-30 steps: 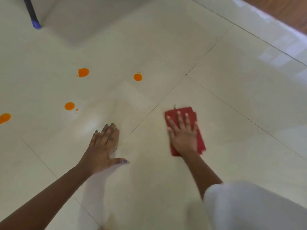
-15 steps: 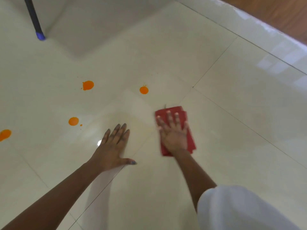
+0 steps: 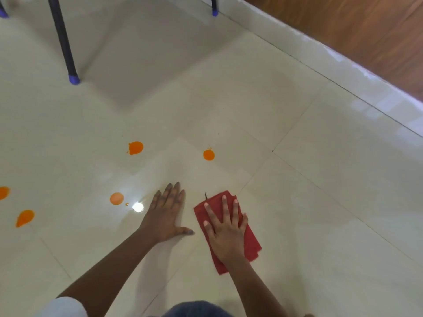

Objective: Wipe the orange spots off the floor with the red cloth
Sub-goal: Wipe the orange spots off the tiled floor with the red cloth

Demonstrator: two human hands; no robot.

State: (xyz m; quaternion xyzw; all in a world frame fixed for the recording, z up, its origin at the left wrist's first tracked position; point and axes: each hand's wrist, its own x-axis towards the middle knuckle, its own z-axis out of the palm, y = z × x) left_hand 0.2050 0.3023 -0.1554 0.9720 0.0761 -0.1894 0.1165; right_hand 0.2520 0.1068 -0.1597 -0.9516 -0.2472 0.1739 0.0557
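Observation:
A folded red cloth lies flat on the cream tiled floor. My right hand presses down on it with fingers spread. My left hand rests flat on the tile just left of the cloth, fingers together, holding nothing. Several orange spots mark the floor: one ahead of the cloth, one farther left, one left of my left hand, and two more, one near the left edge and one cut off by it.
A dark furniture leg with a blue foot stands at the upper left, another at the top middle. A white skirting and a wooden surface run along the upper right. A bright glare sits beside my left hand.
My right hand has slid the red cloth leftward, closer to my left hand. The view has tilted up, so the furniture legs show more and the spots sit lower in frame.

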